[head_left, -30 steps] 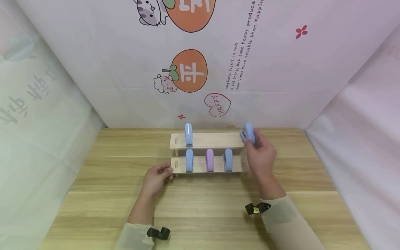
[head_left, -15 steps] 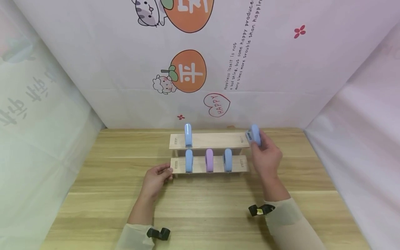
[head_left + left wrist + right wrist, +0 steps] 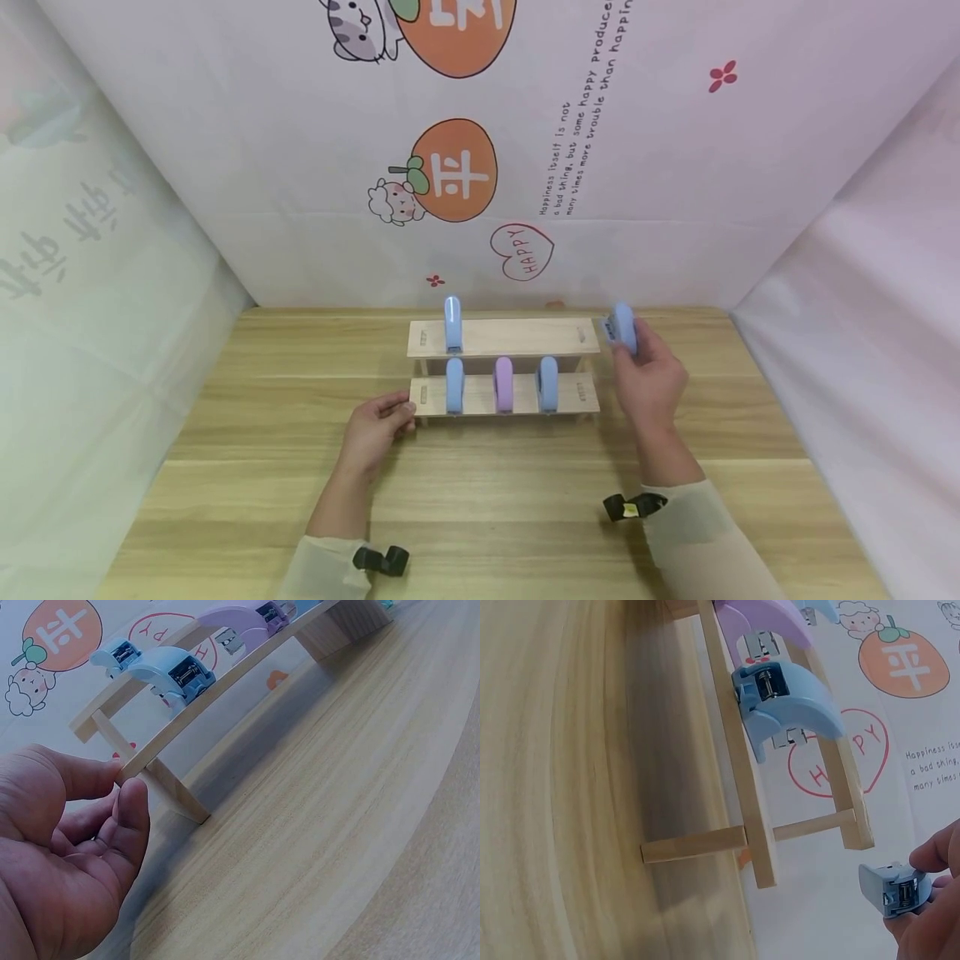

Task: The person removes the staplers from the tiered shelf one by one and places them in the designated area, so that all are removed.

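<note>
My right hand [image 3: 651, 379] holds a light blue stapler [image 3: 624, 327] just beyond the right end of the back shelf [image 3: 517, 337]. In the right wrist view that held stapler [image 3: 896, 891] shows its metal mouth between thumb and fingers. My left hand [image 3: 377, 429] pinches the left end of the front wooden shelf [image 3: 480, 398], thumb above the board in the left wrist view. On the front shelf stand a blue stapler [image 3: 454, 386], a purple stapler [image 3: 503, 386] and another blue stapler [image 3: 548, 386]. One more blue stapler [image 3: 453, 323] stands toward the left of the back shelf.
Both shelves are raised on short wooden legs [image 3: 694, 846] above the wood-grain table [image 3: 480, 508]. A white printed cloth [image 3: 300, 167] rises behind the table, and pale cloth also hangs at both sides.
My right hand has moved right and slightly toward me with the blue stapler, from over the back shelf's right end to outside it. The left hand stays on the front shelf.
</note>
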`<state>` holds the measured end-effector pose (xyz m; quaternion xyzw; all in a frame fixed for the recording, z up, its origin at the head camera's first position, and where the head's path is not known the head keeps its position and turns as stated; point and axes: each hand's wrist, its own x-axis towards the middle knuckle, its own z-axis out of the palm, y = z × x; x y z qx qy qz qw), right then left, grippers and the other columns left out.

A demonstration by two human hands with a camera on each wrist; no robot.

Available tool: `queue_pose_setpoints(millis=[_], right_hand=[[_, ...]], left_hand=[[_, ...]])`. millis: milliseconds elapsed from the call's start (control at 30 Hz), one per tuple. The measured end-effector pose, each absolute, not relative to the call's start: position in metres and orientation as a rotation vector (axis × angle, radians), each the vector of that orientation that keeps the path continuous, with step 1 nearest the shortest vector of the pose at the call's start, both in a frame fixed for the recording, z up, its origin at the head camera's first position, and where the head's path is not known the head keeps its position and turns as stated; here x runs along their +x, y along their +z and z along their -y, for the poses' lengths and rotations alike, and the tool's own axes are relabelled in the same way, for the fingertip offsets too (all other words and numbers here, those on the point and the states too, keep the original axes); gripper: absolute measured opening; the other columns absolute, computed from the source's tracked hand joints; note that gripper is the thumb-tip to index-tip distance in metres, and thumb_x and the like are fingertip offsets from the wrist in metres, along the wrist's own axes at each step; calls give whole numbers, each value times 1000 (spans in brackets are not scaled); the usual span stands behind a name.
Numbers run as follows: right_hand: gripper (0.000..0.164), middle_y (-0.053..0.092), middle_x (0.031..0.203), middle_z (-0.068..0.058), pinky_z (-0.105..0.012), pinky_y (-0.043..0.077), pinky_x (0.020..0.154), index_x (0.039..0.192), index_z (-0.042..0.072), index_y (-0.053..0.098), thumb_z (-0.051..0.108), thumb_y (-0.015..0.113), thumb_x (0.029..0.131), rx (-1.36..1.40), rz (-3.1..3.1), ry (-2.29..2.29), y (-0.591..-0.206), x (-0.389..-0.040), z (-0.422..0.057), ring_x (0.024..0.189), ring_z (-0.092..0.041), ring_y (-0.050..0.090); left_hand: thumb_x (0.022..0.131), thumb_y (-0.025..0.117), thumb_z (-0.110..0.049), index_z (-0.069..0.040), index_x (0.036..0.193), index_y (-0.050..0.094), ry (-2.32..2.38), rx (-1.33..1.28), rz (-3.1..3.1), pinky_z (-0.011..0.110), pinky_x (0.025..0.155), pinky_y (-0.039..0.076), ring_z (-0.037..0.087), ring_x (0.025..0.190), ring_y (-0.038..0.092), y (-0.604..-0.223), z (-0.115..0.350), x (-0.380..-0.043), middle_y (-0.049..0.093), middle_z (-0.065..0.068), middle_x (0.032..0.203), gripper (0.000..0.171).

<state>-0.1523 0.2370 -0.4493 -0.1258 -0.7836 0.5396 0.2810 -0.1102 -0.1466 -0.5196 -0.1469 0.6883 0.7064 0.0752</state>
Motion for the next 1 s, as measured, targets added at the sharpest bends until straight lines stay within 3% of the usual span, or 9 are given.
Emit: queue_pose_setpoints(millis=[1000], right_hand=[[42, 66, 130, -18, -29, 55, 101, 132, 2, 70, -2, 67, 90, -480, 1998, 1482, -469, -152, -267, 125, -26, 62]], left_hand=[[99, 71, -7, 6, 131, 65, 2130, -463, -2057, 26, 78, 63, 23, 91, 70, -518, 144, -110, 70, 18, 114, 35]])
